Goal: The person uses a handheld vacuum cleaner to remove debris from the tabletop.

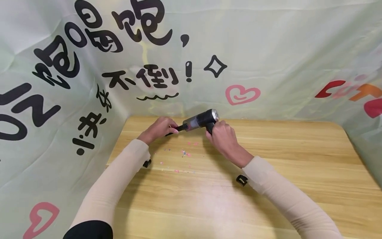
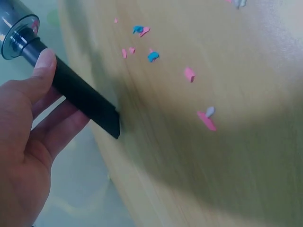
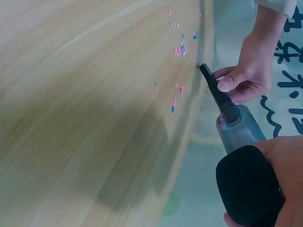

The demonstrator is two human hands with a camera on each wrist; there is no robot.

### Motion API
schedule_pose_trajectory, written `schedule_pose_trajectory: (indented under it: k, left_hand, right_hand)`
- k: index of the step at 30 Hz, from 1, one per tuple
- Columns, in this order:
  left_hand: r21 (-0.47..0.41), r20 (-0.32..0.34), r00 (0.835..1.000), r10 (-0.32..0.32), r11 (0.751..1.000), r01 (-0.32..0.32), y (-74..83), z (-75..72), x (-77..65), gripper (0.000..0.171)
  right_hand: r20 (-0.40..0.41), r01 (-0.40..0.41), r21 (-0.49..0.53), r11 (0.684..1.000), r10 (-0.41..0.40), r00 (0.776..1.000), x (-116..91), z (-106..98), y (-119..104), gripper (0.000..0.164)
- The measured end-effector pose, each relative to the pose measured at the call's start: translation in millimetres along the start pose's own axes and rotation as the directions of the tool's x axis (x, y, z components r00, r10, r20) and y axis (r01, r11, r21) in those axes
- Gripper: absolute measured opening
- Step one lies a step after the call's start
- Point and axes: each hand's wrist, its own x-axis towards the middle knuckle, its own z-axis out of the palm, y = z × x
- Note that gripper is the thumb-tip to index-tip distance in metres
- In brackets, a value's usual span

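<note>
A black handheld vacuum cleaner [image 1: 206, 117] with a clear dust cup [image 3: 239, 130] is held above the far part of the table. My right hand [image 1: 225, 139] grips its handle. On the left, my left hand [image 1: 158, 128] holds the black flat nozzle [image 2: 83, 87] between thumb and fingers. The nozzle's slanted tip is close to the tabletop; whether it touches I cannot tell. Pink bits show inside the dust cup. Small pink, blue and whitish scraps [image 1: 185, 153] lie scattered on the wood, nearer to me than the vacuum.
The wooden table [image 1: 283, 159] stretches to the right and towards me. A pale cloth wall [image 1: 286, 59] with black lettering and hearts stands behind it and along both sides. Black wrist devices [image 1: 242, 180] hang by the sleeves.
</note>
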Motion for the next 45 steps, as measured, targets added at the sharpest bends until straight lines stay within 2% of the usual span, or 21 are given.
schedule_pose_trajectory:
  k: [7,11,16,23,32,41,45]
  left_hand:
    - [0.097,-0.067,0.994,0.088,0.992,-0.081,-0.1,6.9,0.7,0.017]
    - [0.147,-0.093,0.990,0.104,0.985,-0.090,-1.4,8.6,-0.7,0.015]
    - [0.146,-0.116,0.991,0.074,0.988,-0.057,-7.6,6.0,-6.4,0.014]
    - [0.098,-0.124,0.991,0.050,0.994,-0.038,-18.3,0.5,-15.8,0.019]
    - [0.070,-0.111,0.994,0.017,0.997,-0.009,-18.1,-3.9,-24.2,0.021]
    - [0.082,-0.078,0.997,0.030,0.996,-0.024,-16.7,-3.6,-32.1,0.018]
    - [0.074,-0.077,0.997,0.014,0.997,-0.008,-16.0,-2.9,-36.3,0.019]
  right_hand:
    - [-0.013,-0.005,-0.005,1.000,0.005,1.000,1,1,2,0.048]
    - [-0.025,0.015,-0.012,1.000,-0.015,1.000,4,4,2,0.045]
    - [-0.036,0.068,-0.030,0.997,-0.069,0.997,13,9,0,0.042]
    - [0.005,0.127,-0.048,0.991,-0.127,0.992,25,12,-1,0.044]
    - [0.001,0.230,-0.102,0.968,-0.231,0.973,40,19,10,0.046]
    - [0.081,0.242,-0.087,0.966,-0.235,0.969,52,19,12,0.040]
    - [0.115,0.238,-0.088,0.967,-0.227,0.967,57,17,10,0.036]
